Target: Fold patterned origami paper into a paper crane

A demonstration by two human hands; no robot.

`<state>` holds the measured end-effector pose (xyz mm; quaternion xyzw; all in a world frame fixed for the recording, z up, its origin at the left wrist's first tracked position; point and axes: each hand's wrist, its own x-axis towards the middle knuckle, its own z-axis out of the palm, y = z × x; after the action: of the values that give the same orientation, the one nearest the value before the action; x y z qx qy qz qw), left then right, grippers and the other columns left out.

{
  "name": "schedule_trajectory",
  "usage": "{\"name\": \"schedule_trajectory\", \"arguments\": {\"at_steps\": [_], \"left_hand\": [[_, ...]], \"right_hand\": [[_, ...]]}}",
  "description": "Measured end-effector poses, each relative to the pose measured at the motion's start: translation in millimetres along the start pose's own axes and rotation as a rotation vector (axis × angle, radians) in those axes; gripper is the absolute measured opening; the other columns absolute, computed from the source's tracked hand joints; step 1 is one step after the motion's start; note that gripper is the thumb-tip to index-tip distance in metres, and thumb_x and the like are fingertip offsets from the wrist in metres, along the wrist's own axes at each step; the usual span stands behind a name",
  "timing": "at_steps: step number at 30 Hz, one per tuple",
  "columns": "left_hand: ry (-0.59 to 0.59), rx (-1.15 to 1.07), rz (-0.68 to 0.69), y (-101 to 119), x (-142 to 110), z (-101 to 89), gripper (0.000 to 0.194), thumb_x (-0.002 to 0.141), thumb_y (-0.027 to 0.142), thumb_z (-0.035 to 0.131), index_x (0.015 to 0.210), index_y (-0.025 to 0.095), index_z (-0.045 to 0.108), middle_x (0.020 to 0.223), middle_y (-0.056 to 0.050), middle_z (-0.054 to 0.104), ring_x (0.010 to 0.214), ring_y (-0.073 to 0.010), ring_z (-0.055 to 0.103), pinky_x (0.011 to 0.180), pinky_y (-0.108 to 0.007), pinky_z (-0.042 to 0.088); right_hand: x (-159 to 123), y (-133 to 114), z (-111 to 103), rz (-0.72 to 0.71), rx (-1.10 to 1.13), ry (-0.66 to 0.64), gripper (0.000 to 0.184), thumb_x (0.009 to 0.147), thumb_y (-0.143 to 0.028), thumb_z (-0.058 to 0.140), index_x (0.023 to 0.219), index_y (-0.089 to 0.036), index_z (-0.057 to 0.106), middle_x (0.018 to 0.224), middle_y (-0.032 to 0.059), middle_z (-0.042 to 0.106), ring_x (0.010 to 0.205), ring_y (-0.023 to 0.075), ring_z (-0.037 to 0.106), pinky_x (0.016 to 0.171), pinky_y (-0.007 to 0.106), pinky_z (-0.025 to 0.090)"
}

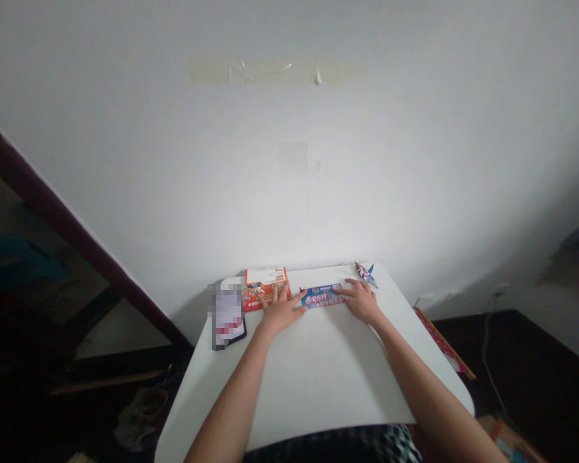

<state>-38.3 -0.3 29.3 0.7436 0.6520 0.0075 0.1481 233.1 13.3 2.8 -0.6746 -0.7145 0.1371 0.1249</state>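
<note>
A blue printed paper strip (322, 297) with pink and white lettering lies flat on the white table (328, 366), between my two hands. My left hand (280, 312) is spread, its thumb side at the strip's left end and its other fingers over a red and white printed leaflet (255, 296). On the strip's right end rest the fingers of my right hand (361, 301), stretched out. Just beyond that hand sits a small folded paper figure (367, 274) in blue, white and red.
A phone-like dark-edged object (229, 318), its face blurred out, lies at the table's left edge. The table's far side meets a white wall (299, 212) with old tape marks. A dark-red frame (77, 218) stands left; a cable (486, 347) hangs at the right.
</note>
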Motion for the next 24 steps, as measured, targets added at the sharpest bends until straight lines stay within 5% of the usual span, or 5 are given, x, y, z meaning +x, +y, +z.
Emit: {"name": "schedule_trajectory", "arguments": {"at_steps": [9,13,24], "left_hand": [[0.243,-0.053,0.077,24.5,-2.9,16.9,0.044,0.088,0.038,0.061,0.132,0.046,0.066,0.166,0.002,0.041,0.158,-0.0356,0.021,0.121,-0.079,0.003],[0.365,-0.028,0.037,40.1,-2.3,27.8,0.035,0.089,0.045,0.062,0.122,0.037,0.071,0.159,-0.002,0.049,0.153,-0.0368,0.028,0.119,-0.082,0.006],[0.431,-0.023,-0.042,49.6,1.0,37.3,0.044,0.085,0.062,0.064,0.119,0.034,0.070,0.157,-0.006,0.050,0.151,-0.0393,0.029,0.118,-0.082,0.014]], "right_hand": [[-15.0,-16.2,12.2,-0.077,0.027,0.228,0.037,0.092,-0.036,0.064,0.128,-0.036,0.072,0.146,0.0068,0.054,0.136,0.0298,0.043,0.114,0.048,0.033],[-17.1,-20.2,13.8,-0.092,0.034,0.267,0.038,0.090,-0.045,0.069,0.126,-0.033,0.072,0.144,0.0087,0.056,0.134,0.0300,0.046,0.113,0.046,0.035],[-16.3,-27.0,15.8,-0.040,0.070,0.274,0.048,0.083,-0.052,0.075,0.126,-0.032,0.068,0.142,0.0080,0.054,0.132,0.0302,0.045,0.112,0.046,0.036]]}}
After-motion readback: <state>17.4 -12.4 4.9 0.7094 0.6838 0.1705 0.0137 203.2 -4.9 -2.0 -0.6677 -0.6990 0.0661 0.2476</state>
